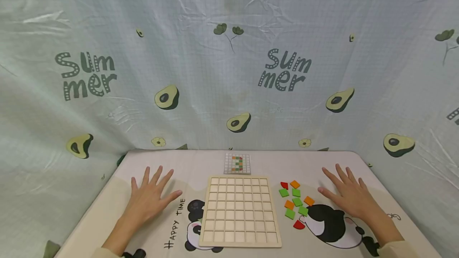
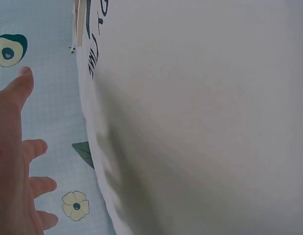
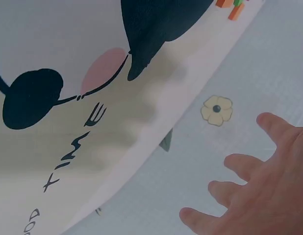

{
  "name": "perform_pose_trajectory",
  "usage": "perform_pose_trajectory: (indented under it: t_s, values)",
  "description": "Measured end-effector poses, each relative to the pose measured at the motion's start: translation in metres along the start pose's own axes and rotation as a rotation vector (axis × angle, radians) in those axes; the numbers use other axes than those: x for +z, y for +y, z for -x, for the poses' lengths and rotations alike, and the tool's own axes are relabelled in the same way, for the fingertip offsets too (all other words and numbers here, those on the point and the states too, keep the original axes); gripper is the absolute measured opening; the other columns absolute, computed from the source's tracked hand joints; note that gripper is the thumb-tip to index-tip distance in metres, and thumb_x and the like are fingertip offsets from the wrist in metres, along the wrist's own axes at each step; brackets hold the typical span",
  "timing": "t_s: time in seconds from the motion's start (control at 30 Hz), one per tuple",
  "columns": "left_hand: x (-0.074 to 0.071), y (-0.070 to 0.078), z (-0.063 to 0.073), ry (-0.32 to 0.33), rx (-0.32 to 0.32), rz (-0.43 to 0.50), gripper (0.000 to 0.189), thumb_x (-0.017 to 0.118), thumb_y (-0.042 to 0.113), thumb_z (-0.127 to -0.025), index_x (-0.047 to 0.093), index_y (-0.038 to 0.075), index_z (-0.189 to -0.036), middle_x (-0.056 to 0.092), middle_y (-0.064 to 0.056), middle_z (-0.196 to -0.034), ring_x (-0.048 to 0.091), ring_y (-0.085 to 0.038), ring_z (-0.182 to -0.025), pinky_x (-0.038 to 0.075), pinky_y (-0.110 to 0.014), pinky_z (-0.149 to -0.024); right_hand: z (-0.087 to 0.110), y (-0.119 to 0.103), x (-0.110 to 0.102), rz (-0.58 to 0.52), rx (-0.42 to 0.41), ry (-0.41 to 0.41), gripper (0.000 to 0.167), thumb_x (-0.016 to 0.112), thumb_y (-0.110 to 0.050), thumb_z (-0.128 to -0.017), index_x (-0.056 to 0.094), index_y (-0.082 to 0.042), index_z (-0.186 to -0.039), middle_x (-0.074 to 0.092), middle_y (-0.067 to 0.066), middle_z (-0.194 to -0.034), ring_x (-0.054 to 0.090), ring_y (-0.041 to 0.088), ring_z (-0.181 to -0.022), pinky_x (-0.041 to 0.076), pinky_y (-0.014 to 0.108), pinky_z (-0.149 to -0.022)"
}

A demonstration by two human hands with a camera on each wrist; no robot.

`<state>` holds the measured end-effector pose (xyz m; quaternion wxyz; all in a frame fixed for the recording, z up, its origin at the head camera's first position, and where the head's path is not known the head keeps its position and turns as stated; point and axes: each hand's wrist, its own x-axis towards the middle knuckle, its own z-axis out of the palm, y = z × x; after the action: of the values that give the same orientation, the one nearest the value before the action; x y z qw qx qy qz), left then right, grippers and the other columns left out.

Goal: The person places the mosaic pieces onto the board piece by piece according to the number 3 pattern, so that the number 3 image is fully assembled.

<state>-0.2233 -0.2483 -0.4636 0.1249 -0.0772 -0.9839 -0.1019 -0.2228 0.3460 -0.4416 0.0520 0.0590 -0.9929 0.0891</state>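
Observation:
My left hand (image 1: 148, 200), fingers spread and holding nothing, is over the left side of the table, left of a wooden grid board (image 1: 240, 212). On the far right my right hand (image 1: 349, 194) is spread the same way, also holding nothing. The board's square cells are bare. Between the board and my right hand lie loose tiles: several green squares (image 1: 297, 202), three orange squares (image 1: 309, 200) and two red quarter-round pieces (image 1: 299, 225). Behind the board a small pattern card (image 1: 237, 163) shows a grid with coloured cells.
A white tablecloth (image 1: 193, 166) with panda drawings and lettering covers the table. Pale cloth walls (image 1: 201, 71) printed with avocados and the word "summer" rise behind and at both sides. In the right wrist view, orange tiles (image 3: 236, 11) show at the top edge.

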Motion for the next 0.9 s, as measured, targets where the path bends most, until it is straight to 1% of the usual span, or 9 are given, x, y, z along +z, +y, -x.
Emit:
perform_pose_trajectory:
  t_s: [0.3, 0.43, 0.63, 0.73, 0.9]
  values:
    - [-0.002, 0.009, -0.001, 0.008, 0.011, 0.006, 0.084, 0.054, 0.075, -0.091, 0.047, 0.022, -0.156, 0.038, -0.021, -0.164, 0.02, -0.058, -0.152, 0.012, -0.087, -0.107, 0.003, -0.008, -0.001, -0.011, -0.012, 0.008, 0.083, 0.058, -0.065, -0.094, 0.04, -0.016, -0.158, 0.023, 0.036, -0.164, 0.018, 0.064, -0.147, 0.01, 0.084, -0.11]
    - [-0.002, 0.014, 0.0, 0.011, 0.011, 0.022, 0.083, 0.054, 0.075, -0.091, 0.047, 0.023, -0.156, 0.038, -0.02, -0.164, 0.021, -0.057, -0.152, 0.013, -0.086, -0.107, 0.002, -0.013, -0.001, -0.009, -0.024, 0.016, 0.082, 0.059, -0.064, -0.094, 0.04, -0.017, -0.158, 0.023, 0.035, -0.164, 0.017, 0.063, -0.148, 0.01, 0.084, -0.11]
    - [0.0, 0.025, -0.001, -0.018, 0.0, 0.075, 0.081, 0.054, 0.072, -0.094, 0.046, 0.022, -0.157, 0.038, -0.021, -0.164, 0.023, -0.058, -0.151, 0.016, -0.086, -0.106, 0.003, -0.025, 0.0, -0.055, -0.037, 0.004, 0.081, 0.061, -0.063, -0.094, 0.042, -0.017, -0.157, 0.025, 0.035, -0.163, 0.019, 0.064, -0.147, 0.012, 0.083, -0.11]
    - [0.003, 0.031, -0.003, -0.028, -0.005, 0.119, 0.08, 0.053, 0.071, -0.094, 0.044, 0.022, -0.158, 0.037, -0.021, -0.164, 0.025, -0.058, -0.151, 0.017, -0.086, -0.107, 0.003, -0.032, 0.001, -0.079, -0.058, 0.004, 0.079, 0.062, -0.061, -0.094, 0.044, -0.016, -0.156, 0.03, 0.036, -0.161, 0.023, 0.064, -0.146, 0.016, 0.082, -0.11]
    - [0.008, 0.043, -0.004, -0.053, -0.021, 0.214, 0.079, 0.053, 0.068, -0.096, 0.041, 0.022, -0.16, 0.035, -0.02, -0.166, 0.025, -0.056, -0.152, 0.02, -0.083, -0.109, 0.002, -0.044, 0.003, -0.149, -0.111, -0.006, 0.074, 0.063, -0.055, -0.096, 0.045, -0.014, -0.156, 0.042, 0.033, -0.157, 0.034, 0.06, -0.144, 0.03, 0.079, -0.106]
